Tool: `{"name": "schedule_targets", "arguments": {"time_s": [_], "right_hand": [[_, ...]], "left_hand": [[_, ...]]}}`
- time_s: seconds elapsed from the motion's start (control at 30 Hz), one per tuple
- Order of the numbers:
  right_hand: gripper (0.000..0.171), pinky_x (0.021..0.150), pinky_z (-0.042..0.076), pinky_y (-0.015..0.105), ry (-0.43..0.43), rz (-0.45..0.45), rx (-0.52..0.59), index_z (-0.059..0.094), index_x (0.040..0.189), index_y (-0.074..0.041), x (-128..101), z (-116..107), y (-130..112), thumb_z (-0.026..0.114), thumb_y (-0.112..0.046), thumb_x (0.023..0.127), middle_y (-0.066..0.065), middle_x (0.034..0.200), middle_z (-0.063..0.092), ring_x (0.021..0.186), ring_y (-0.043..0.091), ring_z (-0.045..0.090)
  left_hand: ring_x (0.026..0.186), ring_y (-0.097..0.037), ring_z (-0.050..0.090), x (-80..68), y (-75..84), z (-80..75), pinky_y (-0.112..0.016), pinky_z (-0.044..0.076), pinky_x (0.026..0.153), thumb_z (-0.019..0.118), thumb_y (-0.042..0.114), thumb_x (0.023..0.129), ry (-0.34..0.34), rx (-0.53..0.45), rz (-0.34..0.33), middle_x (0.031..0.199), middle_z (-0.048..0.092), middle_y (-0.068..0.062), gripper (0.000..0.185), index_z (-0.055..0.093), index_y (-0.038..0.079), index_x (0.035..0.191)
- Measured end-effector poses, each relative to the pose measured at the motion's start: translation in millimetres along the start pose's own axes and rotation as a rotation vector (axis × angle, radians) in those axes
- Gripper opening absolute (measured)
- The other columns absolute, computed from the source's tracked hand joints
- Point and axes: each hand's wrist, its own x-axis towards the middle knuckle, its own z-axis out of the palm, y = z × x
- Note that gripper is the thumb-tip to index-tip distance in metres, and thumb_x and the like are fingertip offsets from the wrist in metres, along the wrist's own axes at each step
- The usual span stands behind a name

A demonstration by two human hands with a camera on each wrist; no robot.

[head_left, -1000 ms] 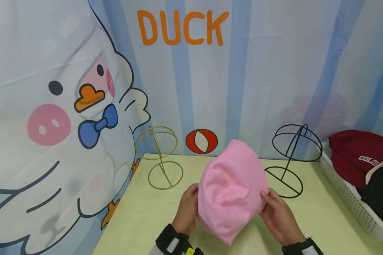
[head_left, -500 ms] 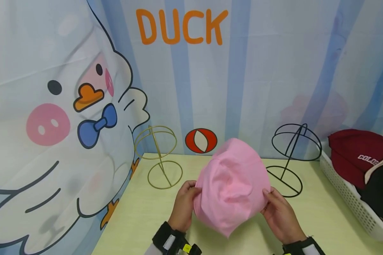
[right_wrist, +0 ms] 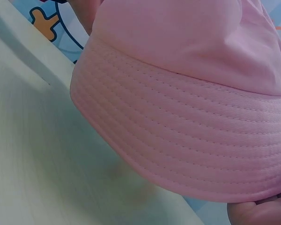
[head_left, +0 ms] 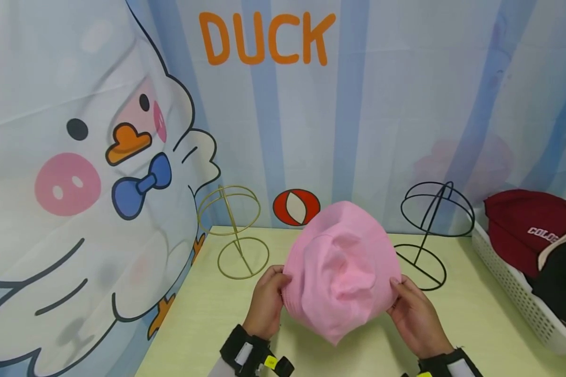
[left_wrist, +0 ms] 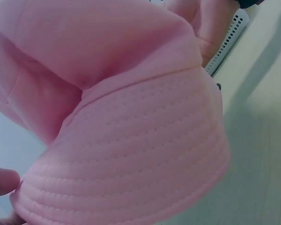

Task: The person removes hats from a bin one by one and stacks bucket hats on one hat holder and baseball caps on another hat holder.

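A pink bucket hat [head_left: 341, 269] is held up above the pale green tabletop [head_left: 207, 324], between the two wire hat stands and in front of the duck backdrop [head_left: 122, 157]. The left hand [head_left: 265, 299] pinches the brim at its left edge, and the right hand [head_left: 415, 314] has its grip on the right edge, fingers curled round the fabric. The hat is soft cotton in an even light pink; its crown is dented inward, with creases folding toward the middle. The wrist views show the brim [right_wrist: 178, 136] stitched in close parallel rows that follow its curve, and the brim sagging down below the crown. A gold wire stand [head_left: 236, 233] is to the left of the hat, a black wire stand [head_left: 429, 230] to the right. At the far right, a white basket [head_left: 509, 283] holds a maroon cap [head_left: 530, 225] with white lettering.
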Motion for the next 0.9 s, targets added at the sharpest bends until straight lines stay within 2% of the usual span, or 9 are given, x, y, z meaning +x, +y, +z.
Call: {"name": "schedule_targets", "arguments": {"time_s": [0.17,0.4,0.9], "right_hand": [[0.017,0.084,0.055,0.024,0.012,-0.002,0.011,0.061,0.115,-0.015,-0.5,-1.3,-0.1,0.045,-0.020,0.109,-0.006,0.112,0.060,0.100,0.006,0.062],[0.019,0.084,0.055,0.024,0.025,0.012,0.024,0.062,0.114,-0.016,0.8,-2.2,-0.9,0.045,-0.021,0.109,-0.007,0.112,0.060,0.100,0.006,0.061],[0.021,0.087,0.055,0.024,0.011,0.008,0.049,0.063,0.116,-0.017,1.1,-6.0,-0.4,0.043,-0.021,0.109,-0.007,0.116,0.061,0.103,0.005,0.061]], "left_hand": [[0.093,-0.018,0.055,1.8,-0.3,-2.1,-0.029,0.047,0.082,0.048,0.007,0.097,-0.016,-0.085,-0.016,0.101,0.053,-0.005,0.012,0.057,0.001,0.102],[0.094,-0.015,0.052,2.8,1.5,-4.9,-0.026,0.047,0.083,0.041,0.007,0.099,-0.053,-0.181,-0.039,0.100,0.049,-0.003,0.013,0.054,0.005,0.100],[0.090,-0.013,0.053,5.3,3.5,-10.1,-0.024,0.049,0.079,0.035,0.008,0.099,-0.081,-0.267,-0.015,0.097,0.048,-0.001,0.014,0.049,0.009,0.096]]}}
